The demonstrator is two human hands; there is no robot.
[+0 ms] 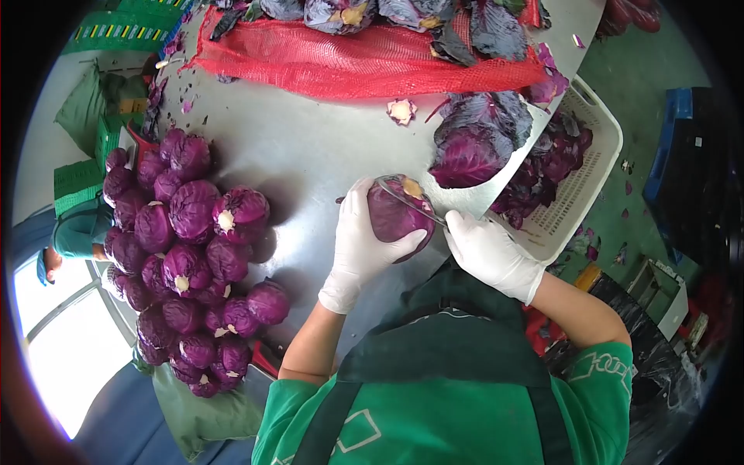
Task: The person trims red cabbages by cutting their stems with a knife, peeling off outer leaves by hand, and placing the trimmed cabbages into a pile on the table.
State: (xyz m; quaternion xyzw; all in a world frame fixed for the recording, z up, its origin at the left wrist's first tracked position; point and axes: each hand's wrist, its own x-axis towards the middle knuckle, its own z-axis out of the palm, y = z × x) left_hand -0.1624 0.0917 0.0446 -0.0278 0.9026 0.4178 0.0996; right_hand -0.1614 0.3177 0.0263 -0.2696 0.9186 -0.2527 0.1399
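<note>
Near the middle of the metal table (310, 147), my gloved left hand (364, 236) grips a purple cabbage (397, 213) from its left and lower sides. A knife (411, 203) is held in my gloved right hand (484, 252), its blade lying across the upper part of that cabbage beside the pale stem end. Loose dark outer leaves (480, 139) lie just above and to the right. A cut stem piece (401, 111) rests on the table above the cabbage.
Several trimmed cabbages (190, 209) are heaped at the left. A red mesh bag (349, 66) with untrimmed cabbages (341, 14) lies along the far side. At the right stands a white crate (608, 147) with leaves. Part of another person's hand (53, 263) shows far left.
</note>
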